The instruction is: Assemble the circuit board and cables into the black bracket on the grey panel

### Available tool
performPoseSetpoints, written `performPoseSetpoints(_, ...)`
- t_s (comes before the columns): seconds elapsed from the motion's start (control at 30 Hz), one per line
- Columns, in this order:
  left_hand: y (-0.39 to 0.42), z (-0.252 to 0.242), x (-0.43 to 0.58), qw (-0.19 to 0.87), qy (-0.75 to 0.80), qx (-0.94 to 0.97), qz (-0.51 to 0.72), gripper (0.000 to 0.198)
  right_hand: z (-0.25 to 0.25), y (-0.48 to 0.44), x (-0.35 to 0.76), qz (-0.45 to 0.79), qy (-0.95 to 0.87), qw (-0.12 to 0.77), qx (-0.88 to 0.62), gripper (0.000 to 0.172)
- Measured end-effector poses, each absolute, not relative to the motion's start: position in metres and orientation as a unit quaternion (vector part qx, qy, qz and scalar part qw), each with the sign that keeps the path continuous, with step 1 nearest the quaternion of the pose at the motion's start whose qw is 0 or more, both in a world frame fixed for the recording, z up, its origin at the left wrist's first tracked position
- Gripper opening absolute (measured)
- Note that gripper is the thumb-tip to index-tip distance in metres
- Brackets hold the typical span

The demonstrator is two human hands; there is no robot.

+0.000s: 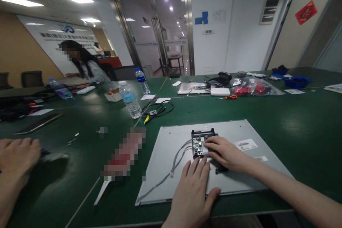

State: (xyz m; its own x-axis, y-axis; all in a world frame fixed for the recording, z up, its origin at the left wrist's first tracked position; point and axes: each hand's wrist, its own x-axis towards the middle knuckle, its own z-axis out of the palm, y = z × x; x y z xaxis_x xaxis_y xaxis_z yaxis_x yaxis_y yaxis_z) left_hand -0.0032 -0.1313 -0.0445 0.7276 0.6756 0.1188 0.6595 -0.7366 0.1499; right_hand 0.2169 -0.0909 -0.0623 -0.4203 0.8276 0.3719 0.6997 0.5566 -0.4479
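Through the head view, my only one, I have my right grip (227, 151) reaching in over a black-framed unit (199, 143), its bent fingertips touching the unit's right part; whether they pinch anything I cannot tell. My left grip (193, 185) is wide, palm down and holding nothing, its fingertips at the unit's near edge. The unit therefore sits just ahead of the left grip and partly under the right one, on a pale flat panel (162, 149) lying on the green counter (267, 108). I judge the work to be midway: the unit is in place on the panel and wired, while the small parts at my right fingertips seem unsettled. Whether the unit is being fastened or freed, and so how much is left, I cannot say. It looks like an uncovered dark frame around a small board with silvery round parts. Grey cables (175, 160) leave it ahead and to the left of my left grip, passing a white connector (171, 174) toward the panel's near left corner. Beyond my right grip lie a white label (246, 144) and, well apart, an orange-handled screwdriver (231, 97).
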Motion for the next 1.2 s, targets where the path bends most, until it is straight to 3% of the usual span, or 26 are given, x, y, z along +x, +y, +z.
performPoseSetpoints(1.0, -0.1287, -0.0420, 0.0033, 0.058, 0.354, 0.931, 0.064, 0.053, -0.0589, -0.0921, 0.2202, 0.120, -0.834, 0.278, -0.462, 0.035)
performPoseSetpoints(1.2, -0.1298, -0.0437, 0.0028, 0.057, 0.359, 0.929, 0.064, 0.061, -0.0603, -0.0909, 0.2208, 0.123, -0.836, 0.274, -0.459, 0.035)
